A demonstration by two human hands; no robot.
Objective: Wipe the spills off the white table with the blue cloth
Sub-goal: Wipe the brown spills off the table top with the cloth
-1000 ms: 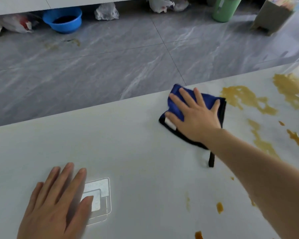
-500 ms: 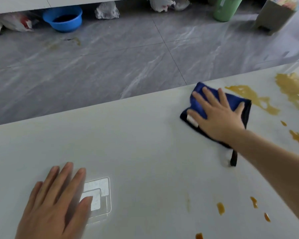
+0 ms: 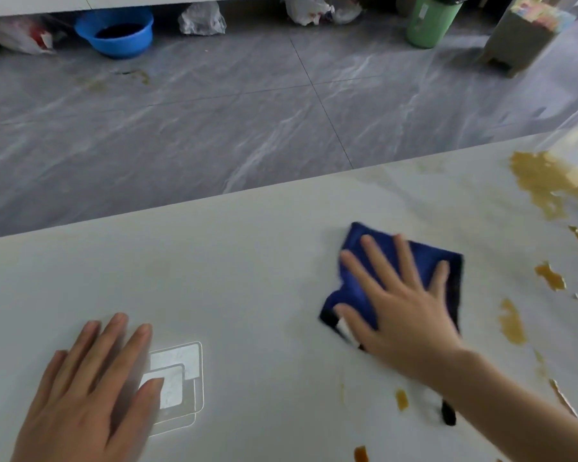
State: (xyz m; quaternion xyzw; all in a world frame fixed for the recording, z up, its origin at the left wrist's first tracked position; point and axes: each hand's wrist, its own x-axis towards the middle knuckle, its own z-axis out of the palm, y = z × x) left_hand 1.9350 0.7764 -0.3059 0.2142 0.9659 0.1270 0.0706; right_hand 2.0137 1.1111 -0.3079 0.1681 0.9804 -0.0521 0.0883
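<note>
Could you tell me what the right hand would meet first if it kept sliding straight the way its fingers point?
Nothing on the table, apparently: the right hand, flat on the blue cloth, points toward the far table edge, with only faint streaks before it.

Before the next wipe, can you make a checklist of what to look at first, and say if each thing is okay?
1. Right hand flat on the blue cloth: ok.
2. Cloth lying flat on the white table: ok.
3. Left hand flat on the table, steadying, away from the cloth: ok.
4. Table clean: not ok. A big yellow-brown spill sits at the far right, a streak lies right of the cloth, and a drop sits near the wrist.
5. Path from the cloth to the streak free of objects: ok.
6. Cloth still clean enough underneath: cannot tell, that side is hidden.
</note>
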